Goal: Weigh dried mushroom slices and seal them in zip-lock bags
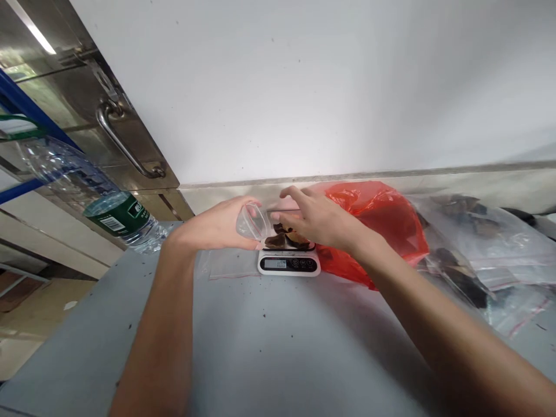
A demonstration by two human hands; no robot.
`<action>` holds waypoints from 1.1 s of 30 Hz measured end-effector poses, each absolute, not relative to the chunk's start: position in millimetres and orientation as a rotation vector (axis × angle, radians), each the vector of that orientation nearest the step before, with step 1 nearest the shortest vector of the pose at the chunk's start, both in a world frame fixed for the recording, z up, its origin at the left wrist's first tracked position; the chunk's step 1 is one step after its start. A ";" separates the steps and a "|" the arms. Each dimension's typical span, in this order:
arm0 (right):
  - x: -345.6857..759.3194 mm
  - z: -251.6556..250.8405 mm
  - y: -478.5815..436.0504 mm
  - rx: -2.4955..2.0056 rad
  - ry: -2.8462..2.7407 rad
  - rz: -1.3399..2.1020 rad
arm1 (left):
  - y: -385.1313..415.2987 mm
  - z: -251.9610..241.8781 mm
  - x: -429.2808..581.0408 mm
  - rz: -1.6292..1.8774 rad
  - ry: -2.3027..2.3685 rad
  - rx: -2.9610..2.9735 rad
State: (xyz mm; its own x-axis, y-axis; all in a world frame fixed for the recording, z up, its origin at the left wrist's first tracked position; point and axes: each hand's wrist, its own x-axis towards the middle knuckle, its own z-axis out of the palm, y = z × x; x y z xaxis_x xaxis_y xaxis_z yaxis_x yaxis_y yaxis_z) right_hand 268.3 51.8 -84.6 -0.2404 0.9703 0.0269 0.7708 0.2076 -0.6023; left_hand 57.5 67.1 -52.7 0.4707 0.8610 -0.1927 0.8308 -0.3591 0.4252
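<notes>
A white digital scale (289, 271) with a lit display rests on the grey table. Several dark brown and tan pieces (275, 241), like dried slices, lie on its top. At the scale's left side, my left hand (221, 223) wraps round a clear plastic cup (252, 222), tilted with its mouth toward the pieces. My right hand (306, 214) hovers over the scale from the right, thumb and forefinger apart, with nothing visible between them. Its other fingers are partly hidden. Beneath my left hand a flat clear plastic bag (230, 266) lies on the table.
A red plastic bag (382, 226) stands open right of the scale. Beyond it are clear zip bags (486, 243) with dark pieces. A water bottle (117, 214) tilts at the left. A white wall (304, 104) rises behind, beside a metal door handle (125, 145). Crumbs dot the grey table (260, 359).
</notes>
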 end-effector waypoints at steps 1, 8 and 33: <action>269.4 -84.5 51.7 -1.714 -2.138 0.596 | 68.0 -53.6 55.4 0.078 1.421 2.252; 270.1 -94.7 55.0 -1.821 -2.402 0.722 | 71.1 -61.0 52.1 -0.034 1.461 2.194; 284.6 -92.7 62.9 -1.738 -2.081 0.779 | 73.9 -69.3 67.6 -0.180 1.439 2.186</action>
State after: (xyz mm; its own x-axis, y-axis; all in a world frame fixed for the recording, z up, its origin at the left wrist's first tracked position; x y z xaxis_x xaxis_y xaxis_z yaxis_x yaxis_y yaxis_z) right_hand 284.6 62.9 -92.7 -0.2095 0.9728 -0.0991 0.7986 0.1117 -0.5914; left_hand 67.6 73.9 -69.3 0.4288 0.8203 -0.3785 0.8882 -0.3064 0.3423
